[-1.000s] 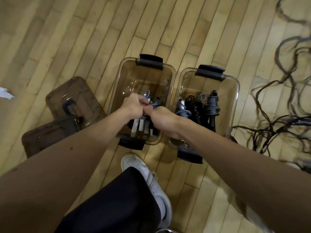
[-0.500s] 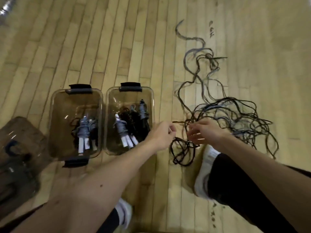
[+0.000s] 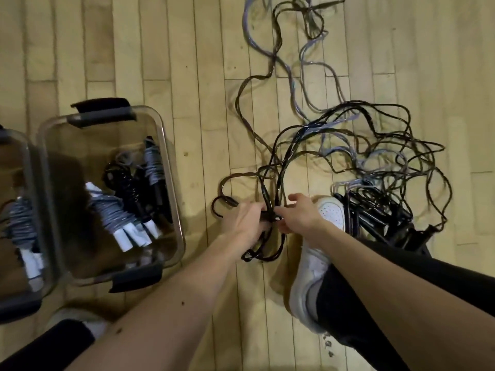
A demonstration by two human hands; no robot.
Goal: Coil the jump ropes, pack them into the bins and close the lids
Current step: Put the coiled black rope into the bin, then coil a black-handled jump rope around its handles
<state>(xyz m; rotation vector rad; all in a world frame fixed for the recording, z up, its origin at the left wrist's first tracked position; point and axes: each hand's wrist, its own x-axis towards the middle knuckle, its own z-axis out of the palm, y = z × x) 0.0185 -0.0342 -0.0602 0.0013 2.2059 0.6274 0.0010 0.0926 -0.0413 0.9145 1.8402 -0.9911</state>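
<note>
At left, the edge bin (image 3: pixel 26 167) and the nearer bin (image 3: pixel 167 167) stand open on the floor, holding coiled ropes (image 3: pixel 115 212) within easy reach. Beside them our left hand (image 3: pixel 245 220) grips a black jump rope (image 3: pixel 266 195) while our right hand (image 3: pixel 296 214) pinches its loops, apparently gathering a coil. Right of our white shoe (image 3: pixel 330 211), the tangle (image 3: pixel 388 162) could snag it.
</note>
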